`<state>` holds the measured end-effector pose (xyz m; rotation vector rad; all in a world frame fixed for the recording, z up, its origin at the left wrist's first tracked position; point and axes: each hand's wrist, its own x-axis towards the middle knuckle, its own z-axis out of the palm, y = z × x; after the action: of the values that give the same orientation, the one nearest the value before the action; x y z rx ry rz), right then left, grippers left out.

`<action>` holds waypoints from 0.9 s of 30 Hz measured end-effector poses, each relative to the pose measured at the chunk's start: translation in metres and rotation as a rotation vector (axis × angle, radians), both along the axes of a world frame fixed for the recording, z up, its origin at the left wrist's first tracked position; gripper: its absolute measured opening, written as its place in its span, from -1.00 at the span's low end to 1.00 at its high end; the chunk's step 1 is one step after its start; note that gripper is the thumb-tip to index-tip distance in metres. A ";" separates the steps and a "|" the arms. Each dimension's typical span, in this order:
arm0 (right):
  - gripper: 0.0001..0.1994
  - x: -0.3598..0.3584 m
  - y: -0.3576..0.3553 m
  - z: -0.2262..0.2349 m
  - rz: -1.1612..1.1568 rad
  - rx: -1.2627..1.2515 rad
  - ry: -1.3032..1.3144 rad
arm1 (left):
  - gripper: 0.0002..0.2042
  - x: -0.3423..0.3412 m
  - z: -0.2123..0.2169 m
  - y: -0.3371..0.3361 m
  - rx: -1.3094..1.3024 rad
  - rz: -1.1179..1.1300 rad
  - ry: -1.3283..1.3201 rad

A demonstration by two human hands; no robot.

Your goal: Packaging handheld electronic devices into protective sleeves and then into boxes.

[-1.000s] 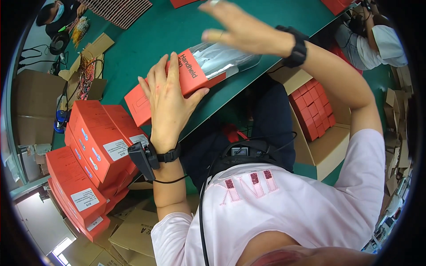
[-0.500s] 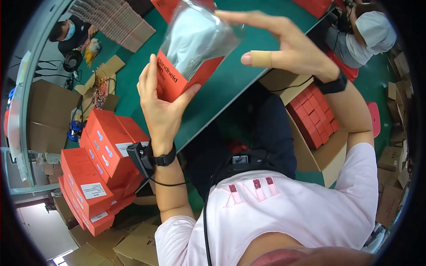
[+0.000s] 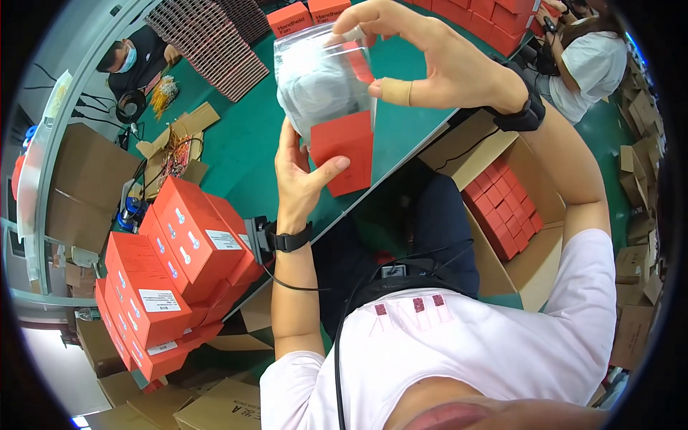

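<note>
Box [image 3: 341, 136] swings rightward, up to our right hand [image 3: 459, 68]!

Our left hand [image 3: 297, 183] clamps its red end [image 3: 352, 172]; the box lies between our hands, long axis pointing away from us, clear wrap [image 3: 315, 89] farthest. Our right hand arches at that wrap's right edge, thumb and fingers apart.

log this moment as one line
left hand: holding red box; right hand: at its clear plastic cover; left side: stacked red boxes; right side: cardboard carton with small red boxes
</note>
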<state>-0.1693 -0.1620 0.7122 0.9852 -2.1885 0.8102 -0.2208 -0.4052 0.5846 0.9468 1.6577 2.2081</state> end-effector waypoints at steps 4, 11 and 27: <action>-0.45 0.004 -0.020 0.007 -0.019 0.117 0.029 | 0.02 -0.014 0.021 0.002 0.251 -0.045 0.082; -0.54 0.015 -0.024 0.005 -0.054 0.039 -0.044 | -0.07 -0.015 0.057 0.008 0.289 0.056 0.097; -0.84 0.000 -0.010 -0.023 -0.361 0.626 1.097 | -0.07 -0.026 0.081 -0.004 -0.084 0.082 0.416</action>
<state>-0.1690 -0.1719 0.6890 0.9234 -1.5085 -0.5504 -0.2472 -0.4090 0.6656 1.4123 1.9756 2.0714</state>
